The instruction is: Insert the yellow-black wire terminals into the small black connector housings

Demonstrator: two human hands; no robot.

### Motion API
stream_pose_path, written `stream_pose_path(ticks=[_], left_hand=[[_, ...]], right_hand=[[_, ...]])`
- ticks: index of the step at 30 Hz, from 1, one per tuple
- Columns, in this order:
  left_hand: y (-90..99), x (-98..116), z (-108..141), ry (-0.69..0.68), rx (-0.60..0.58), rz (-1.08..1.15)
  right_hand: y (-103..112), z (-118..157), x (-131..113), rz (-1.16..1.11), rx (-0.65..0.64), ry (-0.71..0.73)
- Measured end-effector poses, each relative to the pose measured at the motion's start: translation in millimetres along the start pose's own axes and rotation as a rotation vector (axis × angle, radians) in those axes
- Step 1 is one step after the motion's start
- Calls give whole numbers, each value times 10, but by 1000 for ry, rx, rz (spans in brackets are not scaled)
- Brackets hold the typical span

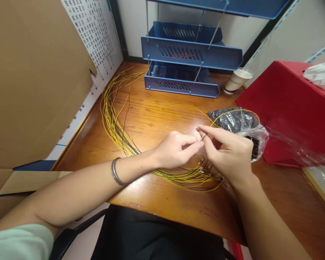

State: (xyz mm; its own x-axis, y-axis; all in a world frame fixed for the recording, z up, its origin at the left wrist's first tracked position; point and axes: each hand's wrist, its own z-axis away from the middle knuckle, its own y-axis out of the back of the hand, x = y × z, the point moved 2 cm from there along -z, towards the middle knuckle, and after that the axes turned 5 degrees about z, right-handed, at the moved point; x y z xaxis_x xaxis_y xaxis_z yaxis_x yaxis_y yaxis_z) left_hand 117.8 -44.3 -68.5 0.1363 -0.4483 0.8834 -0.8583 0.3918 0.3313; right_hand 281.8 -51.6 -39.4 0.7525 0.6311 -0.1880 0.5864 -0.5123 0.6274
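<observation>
Above the wooden desk, my left hand (176, 148) and my right hand (226, 146) meet with their fingertips pinched together. Between them runs a thin yellow wire (224, 112) paired with a dark one. The yellow wire loops up over my right hand, and another length reaches out to the left. What the left fingertips press on is mostly hidden. Beneath both hands lies a long bundle of yellow and black wires (115, 126), curving from the back left to the front. Small shiny terminals (202, 169) show at the bundle's near right end.
A clear plastic bag of black parts (234, 119) lies behind my right hand. A red box (292, 112) stands at the right, a paper cup (237, 80) and blue tray rack (181, 86) at the back. Cardboard (38, 79) walls the left side.
</observation>
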Motion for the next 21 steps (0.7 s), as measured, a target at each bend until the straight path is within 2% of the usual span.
stream_pose_path(ticks=[6,12,14,18,21], left_hand=[[-7,17,16,-28,-3,-1],[0,4,10,-15,24,3],[4,7,7,-26,22,7],[8,15,5,-34,17,10],[3,13,4,-24,15,4]], right_hand=[[6,-23,31,51,49,-122],[-7,3,4,-27,19,8],[-4,9,15,-19,19,-5],[25,-2,46,63,108,-90],[25,-7,42,42,103,-76]])
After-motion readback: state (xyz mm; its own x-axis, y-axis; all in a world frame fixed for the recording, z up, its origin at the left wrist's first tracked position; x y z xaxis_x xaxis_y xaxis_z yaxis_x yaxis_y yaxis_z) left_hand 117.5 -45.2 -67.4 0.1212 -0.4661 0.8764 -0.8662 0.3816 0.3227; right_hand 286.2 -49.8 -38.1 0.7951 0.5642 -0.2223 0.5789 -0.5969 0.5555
